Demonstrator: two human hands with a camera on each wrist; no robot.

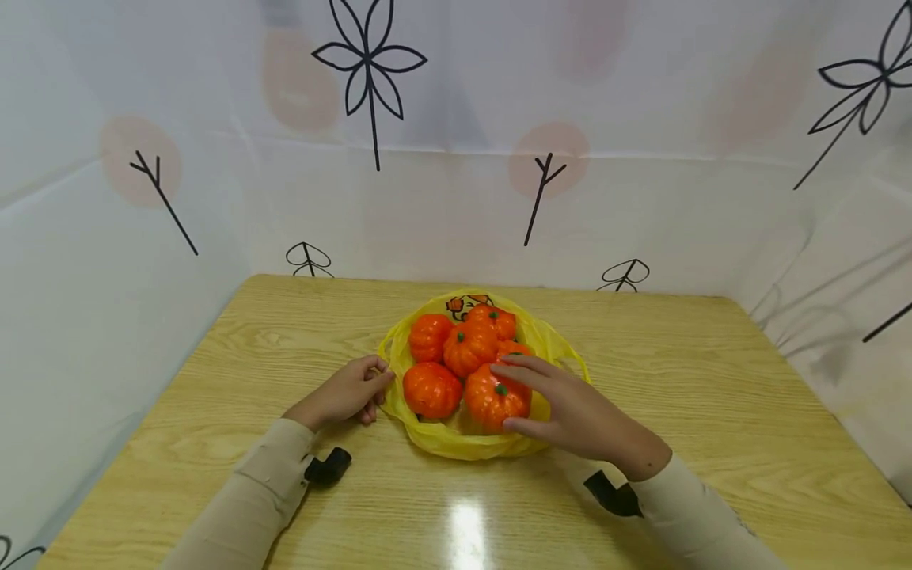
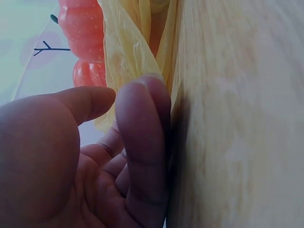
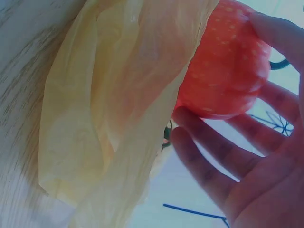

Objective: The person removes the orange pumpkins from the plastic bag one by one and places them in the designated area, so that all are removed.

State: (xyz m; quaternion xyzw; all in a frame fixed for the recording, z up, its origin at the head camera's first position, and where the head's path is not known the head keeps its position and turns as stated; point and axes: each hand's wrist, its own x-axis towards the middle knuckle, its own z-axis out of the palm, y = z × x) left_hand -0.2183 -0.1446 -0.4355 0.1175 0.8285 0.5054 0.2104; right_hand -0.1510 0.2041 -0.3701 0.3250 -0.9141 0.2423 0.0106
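Note:
A yellow plastic bag (image 1: 463, 449) lies with its mouth spread wide on the wooden table. Inside sit several shiny orange toy pumpkins (image 1: 470, 347) with green stems. My left hand (image 1: 351, 389) pinches the bag's left rim between thumb and fingers, low by the tabletop. At the front right of the bag, my right hand (image 1: 570, 404) holds one pumpkin (image 1: 492, 400), thumb on its near side and fingers around its far side. That same pumpkin (image 3: 223, 66) shows between the thumb and spread fingers in the right wrist view, partly hidden by the bag's wall.
The wooden table (image 1: 285, 332) extends on all sides of the bag. A white cloth backdrop (image 1: 456, 214) printed with black plant drawings stands behind it and along both sides. One bag handle loop (image 1: 580, 364) sticks out at the right.

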